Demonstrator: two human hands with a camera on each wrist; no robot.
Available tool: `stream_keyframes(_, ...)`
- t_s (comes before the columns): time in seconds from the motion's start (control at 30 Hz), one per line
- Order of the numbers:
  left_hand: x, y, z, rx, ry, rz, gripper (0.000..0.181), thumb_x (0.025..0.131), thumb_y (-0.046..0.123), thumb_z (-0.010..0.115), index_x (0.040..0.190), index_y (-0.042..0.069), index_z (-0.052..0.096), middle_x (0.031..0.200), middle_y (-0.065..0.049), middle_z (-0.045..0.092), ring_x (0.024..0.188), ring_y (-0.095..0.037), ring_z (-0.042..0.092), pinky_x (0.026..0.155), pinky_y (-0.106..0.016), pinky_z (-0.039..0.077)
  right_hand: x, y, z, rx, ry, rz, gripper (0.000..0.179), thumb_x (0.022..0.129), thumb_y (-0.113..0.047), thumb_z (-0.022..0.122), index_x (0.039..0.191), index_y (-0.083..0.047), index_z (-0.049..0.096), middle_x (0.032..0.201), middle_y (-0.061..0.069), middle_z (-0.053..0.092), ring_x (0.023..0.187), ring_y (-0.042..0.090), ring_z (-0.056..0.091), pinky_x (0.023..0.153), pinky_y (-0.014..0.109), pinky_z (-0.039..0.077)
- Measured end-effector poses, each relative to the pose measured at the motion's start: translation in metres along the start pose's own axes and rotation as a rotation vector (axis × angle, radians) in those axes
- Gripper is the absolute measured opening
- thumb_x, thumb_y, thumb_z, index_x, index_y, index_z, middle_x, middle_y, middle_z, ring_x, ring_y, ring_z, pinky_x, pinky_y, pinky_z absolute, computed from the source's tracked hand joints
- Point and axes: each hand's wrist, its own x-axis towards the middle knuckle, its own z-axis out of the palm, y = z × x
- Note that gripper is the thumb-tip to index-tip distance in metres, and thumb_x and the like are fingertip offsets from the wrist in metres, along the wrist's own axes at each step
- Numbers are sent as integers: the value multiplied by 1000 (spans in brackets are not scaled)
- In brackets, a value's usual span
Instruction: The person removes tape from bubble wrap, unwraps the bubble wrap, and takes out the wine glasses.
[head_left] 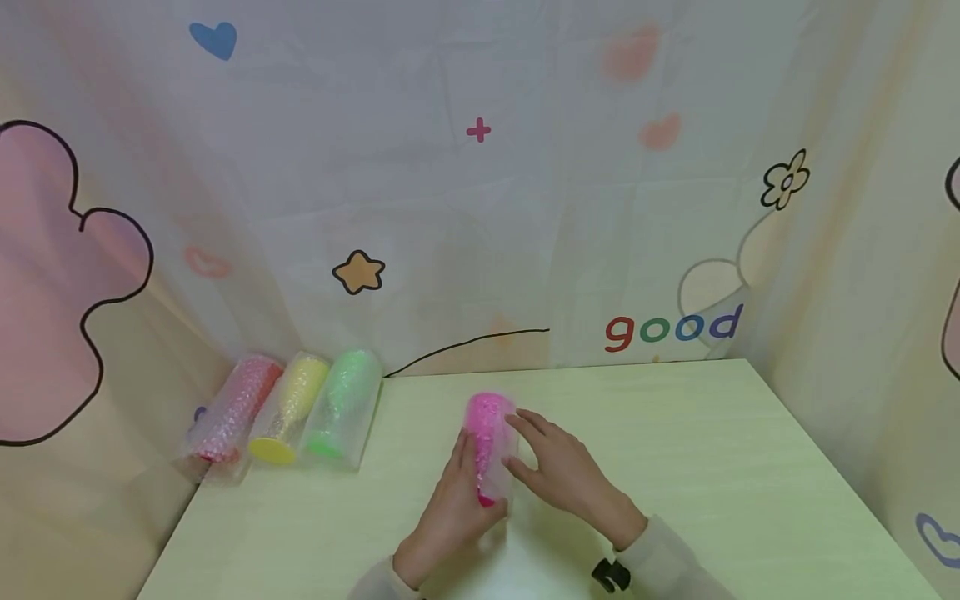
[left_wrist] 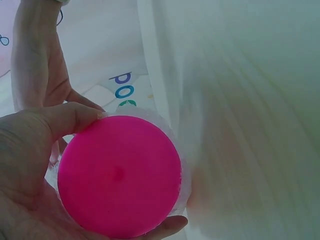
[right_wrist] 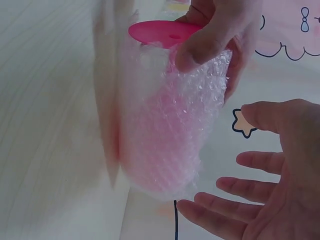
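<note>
A pink cylinder [head_left: 489, 412] wrapped in bubble wrap is held close over the middle of the table. My left hand [head_left: 453, 504] grips it round the near end, thumb on one side and fingers on the other. Facing the left wrist view is its flat, round pink end [left_wrist: 120, 175]. The right wrist view shows the clear bubble wrap [right_wrist: 165, 130] along its side, with the pink body blurred beneath. My right hand [head_left: 566, 471] is just to the right of the wrapped cylinder, fingers spread and extended towards it, holding nothing.
Three more wrapped cylinders, red [head_left: 236, 408], yellow [head_left: 292, 404] and green [head_left: 345, 400], lie side by side at the table's back left. A printed curtain [head_left: 420, 192] hangs behind the pale table [head_left: 675, 450]. A black clip [head_left: 611, 575] sits by my right sleeve.
</note>
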Motion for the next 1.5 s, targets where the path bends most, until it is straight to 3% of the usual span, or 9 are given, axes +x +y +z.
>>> stream_keyframes(0.3, -2, 6, 8, -27, -12, 5, 105, 78, 29, 78, 155, -5, 15, 164, -22, 10, 146, -43, 29, 110, -55, 40, 8, -2, 9, 30, 6, 83, 54, 91, -32, 68, 138, -9, 55, 138, 22, 57, 119, 41, 61, 94, 60, 51)
stream_keyframes(0.6, -4, 9, 16, -62, -48, 8, 108, 79, 31, 77, 156, -3, 10, 165, -22, 5, 146, -41, 28, 111, -54, 39, 10, 0, 17, 71, -12, 144, 51, 92, -31, 66, 136, -6, 57, 135, 15, 62, 118, 37, 63, 98, 54, 51)
stream_keyframes(0.87, -9, 15, 20, -33, -52, 47, 102, 81, 31, 74, 154, -8, 14, 163, -26, 7, 147, -42, 27, 110, -52, 40, 10, 2, 19, 57, 17, 152, 48, 90, -30, 68, 130, -3, 61, 129, 16, 66, 113, 36, 66, 93, 51, 55)
stream_keyframes(1.07, -10, 16, 18, 22, -48, 81, 98, 85, 40, 69, 153, -9, 18, 162, -28, 11, 148, -42, 24, 111, -53, 39, 9, 3, 19, 42, 10, 161, 46, 90, -28, 69, 129, -5, 63, 129, 15, 66, 114, 36, 66, 93, 51, 55)
stream_keyframes(1.13, -8, 14, 18, 21, -51, 88, 100, 85, 43, 70, 153, -8, 17, 162, -28, 10, 148, -43, 23, 111, -53, 39, 9, 4, 18, 46, 12, 161, 45, 90, -26, 69, 129, -5, 63, 128, 15, 67, 109, 34, 68, 91, 49, 56)
stream_keyframes(1.2, -6, 11, 17, 7, -63, 94, 102, 84, 43, 71, 154, -7, 16, 162, -28, 8, 148, -43, 23, 111, -53, 39, 9, 4, 18, 50, 10, 162, 44, 89, -24, 69, 128, -5, 63, 127, 15, 67, 91, 27, 72, 81, 42, 60)
stream_keyframes(1.33, -2, 8, 17, -47, -91, 98, 105, 82, 41, 73, 154, -8, 13, 163, -27, 3, 146, -43, 27, 110, -52, 41, 9, 4, 16, 82, -4, 180, 43, 88, -18, 69, 129, -5, 63, 125, 17, 68, 57, 10, 53, 54, 25, 50)
stream_keyframes(1.43, -2, 8, 18, -75, -95, 93, 107, 81, 38, 75, 154, -7, 12, 163, -27, 0, 144, -43, 31, 109, -51, 42, 9, 3, 16, 96, -15, 186, 43, 88, -15, 68, 129, -4, 63, 122, 18, 69, 52, 8, 45, 47, 21, 41)
stream_keyframes(1.5, -3, 10, 19, -80, -97, 89, 107, 80, 35, 76, 155, -6, 11, 164, -26, -1, 143, -43, 33, 109, -51, 42, 8, 3, 15, 90, -19, 185, 42, 88, -14, 68, 129, -4, 63, 119, 17, 70, 52, 7, 45, 48, 20, 40)
